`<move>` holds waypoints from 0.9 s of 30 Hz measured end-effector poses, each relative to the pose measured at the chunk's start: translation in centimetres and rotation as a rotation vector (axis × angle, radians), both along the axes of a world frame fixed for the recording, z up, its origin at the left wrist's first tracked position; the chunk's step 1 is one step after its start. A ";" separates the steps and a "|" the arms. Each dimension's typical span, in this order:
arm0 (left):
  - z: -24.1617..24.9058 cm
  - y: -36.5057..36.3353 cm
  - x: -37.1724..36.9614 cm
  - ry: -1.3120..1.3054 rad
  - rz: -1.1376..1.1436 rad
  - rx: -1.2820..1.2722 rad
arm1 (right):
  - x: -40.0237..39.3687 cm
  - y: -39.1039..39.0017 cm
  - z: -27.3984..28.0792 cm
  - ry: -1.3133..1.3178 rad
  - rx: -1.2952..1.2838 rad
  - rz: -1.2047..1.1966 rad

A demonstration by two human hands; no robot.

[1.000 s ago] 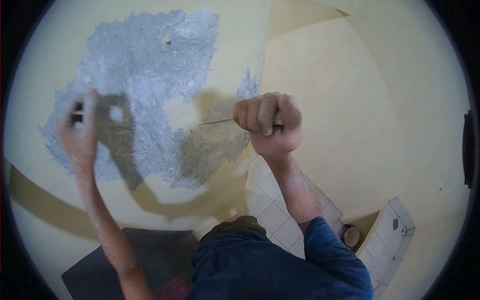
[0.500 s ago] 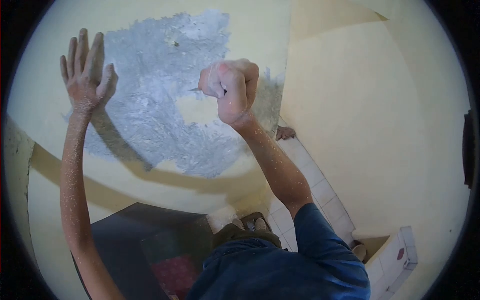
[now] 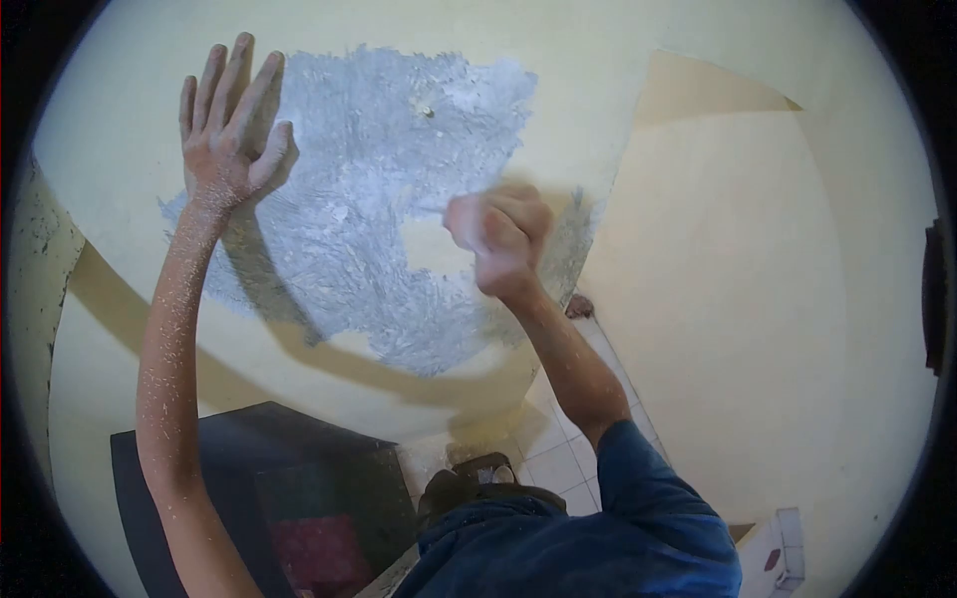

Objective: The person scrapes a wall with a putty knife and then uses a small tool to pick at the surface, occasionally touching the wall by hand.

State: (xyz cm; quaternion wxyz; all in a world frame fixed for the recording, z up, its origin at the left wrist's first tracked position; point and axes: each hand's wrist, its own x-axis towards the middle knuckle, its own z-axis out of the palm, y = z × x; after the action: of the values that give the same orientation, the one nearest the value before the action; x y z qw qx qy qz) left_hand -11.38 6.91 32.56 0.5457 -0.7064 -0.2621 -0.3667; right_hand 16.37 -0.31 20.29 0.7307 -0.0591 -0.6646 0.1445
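Note:
My left hand (image 3: 227, 145) lies flat against the pale yellow wall (image 3: 588, 90), fingers spread and dusted white, at the left edge of a rough grey patch (image 3: 349, 199) where the paint is off. Closed in a fist, my right hand (image 3: 506, 234) is smeared by motion at the patch's right side. From the fist a thin-bladed scraper (image 3: 431, 208) pokes out to the left; most of it is hidden in the fingers. Just below its tip, an island of yellow paint (image 3: 427, 246) stays within the grey. White flecks cover both forearms.
A dark box-like piece of furniture (image 3: 219, 448) with a red-pink item (image 3: 321, 548) stands below left. White floor tiles (image 3: 553, 468) run by my feet. A wall corner rises at right, with a brown lump (image 3: 578, 306) at its base and a tiled ledge (image 3: 783, 548) lower right.
The whole view has shifted, so the wall patch and left hand appear further right. My right fist has moved down and right in view, lower relative to the patch, and is now blurred.

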 end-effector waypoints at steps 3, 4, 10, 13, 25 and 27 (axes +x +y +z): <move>-0.1 -0.3 0.1 -0.017 0.019 -0.022 | -0.2 0.4 -1.1 -0.057 0.048 -0.033; -0.1 -0.3 0.0 -0.015 0.033 -0.033 | 0.1 0.6 -1.1 -0.098 0.031 -0.016; -0.1 -0.3 0.0 -0.010 0.011 -0.030 | 0.5 -0.1 -0.4 -0.121 0.041 0.043; -0.1 -0.4 0.0 -0.011 0.026 -0.036 | 0.6 -1.3 0.1 -0.083 0.087 0.008; 0.0 -1.1 0.4 -0.040 0.064 -0.099 | 0.3 0.3 -3.1 -0.142 0.058 0.001; 0.3 -0.6 0.2 -0.026 0.046 -0.063 | 0.5 0.5 -2.4 -0.133 0.098 0.082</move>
State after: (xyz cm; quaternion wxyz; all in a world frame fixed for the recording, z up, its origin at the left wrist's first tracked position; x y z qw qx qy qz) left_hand -11.21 6.35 32.91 0.5282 -0.7121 -0.2968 -0.3547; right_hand 16.91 0.23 17.87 0.6805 -0.0054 -0.7197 0.1374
